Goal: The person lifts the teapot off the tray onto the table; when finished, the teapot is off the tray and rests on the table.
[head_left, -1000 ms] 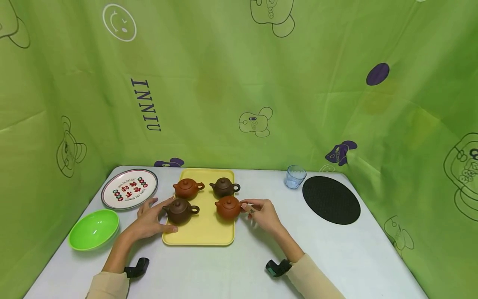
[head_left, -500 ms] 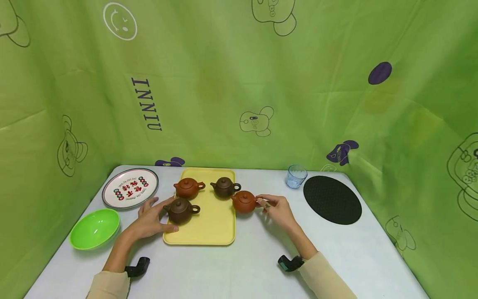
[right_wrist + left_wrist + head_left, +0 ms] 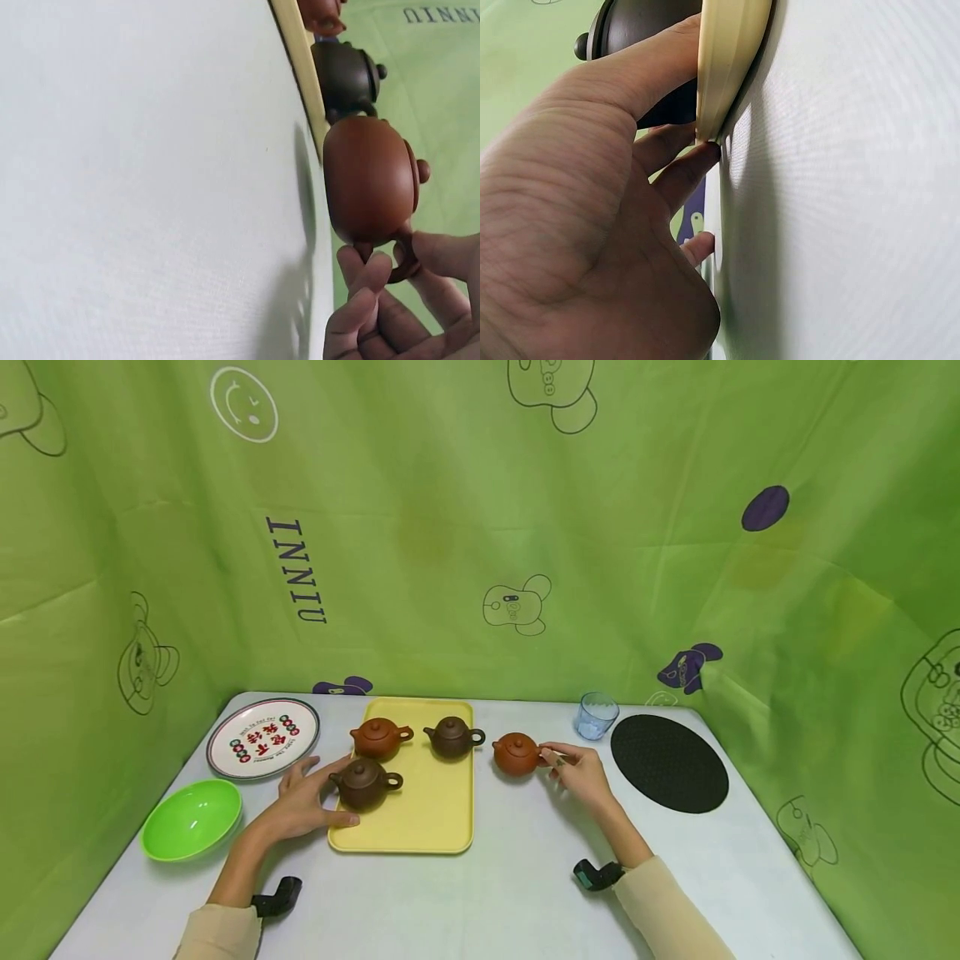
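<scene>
Fingers [image 3: 557, 760] — reddish teapot [image 3: 516, 754] now off tray [image 3: 442, 822]

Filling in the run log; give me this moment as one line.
right hand: pinches reddish teapot by handle, off tray | left hand: rests at yellow tray edge beside dark teapot | tray: three teapots

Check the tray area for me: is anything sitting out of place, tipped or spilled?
One reddish-brown clay teapot is off the yellow tray, upright, its handle pinched by the right hand. No spills visible.
</scene>
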The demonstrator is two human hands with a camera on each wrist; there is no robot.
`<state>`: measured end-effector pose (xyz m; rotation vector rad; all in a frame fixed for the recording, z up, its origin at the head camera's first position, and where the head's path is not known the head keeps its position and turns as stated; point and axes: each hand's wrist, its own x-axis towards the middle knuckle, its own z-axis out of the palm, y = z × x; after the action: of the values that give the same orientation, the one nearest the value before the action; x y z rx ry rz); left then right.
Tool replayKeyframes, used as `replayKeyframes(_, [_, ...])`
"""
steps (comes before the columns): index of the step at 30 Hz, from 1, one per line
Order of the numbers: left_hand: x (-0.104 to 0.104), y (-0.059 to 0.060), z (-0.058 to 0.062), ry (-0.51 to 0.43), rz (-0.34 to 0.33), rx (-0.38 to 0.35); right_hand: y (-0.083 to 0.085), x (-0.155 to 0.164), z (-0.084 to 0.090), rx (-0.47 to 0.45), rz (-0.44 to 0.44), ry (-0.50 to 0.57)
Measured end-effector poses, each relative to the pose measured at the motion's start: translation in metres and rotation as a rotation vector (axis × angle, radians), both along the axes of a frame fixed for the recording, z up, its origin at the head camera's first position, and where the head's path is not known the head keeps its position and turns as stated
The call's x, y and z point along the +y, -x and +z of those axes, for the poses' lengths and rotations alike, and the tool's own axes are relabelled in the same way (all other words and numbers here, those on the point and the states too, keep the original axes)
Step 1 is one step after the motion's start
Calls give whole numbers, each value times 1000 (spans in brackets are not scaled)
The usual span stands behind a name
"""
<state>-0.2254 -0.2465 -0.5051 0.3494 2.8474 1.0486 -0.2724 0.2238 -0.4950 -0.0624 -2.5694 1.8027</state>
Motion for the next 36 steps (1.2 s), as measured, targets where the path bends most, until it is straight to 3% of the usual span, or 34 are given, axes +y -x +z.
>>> replayKeyframes(14, [2,0,1,10,7,-16,15,1,-10,-33,-67,25])
replayKeyframes(36, [0,0,-1,10,17,-24,25,-4,-14,-29,-62,36])
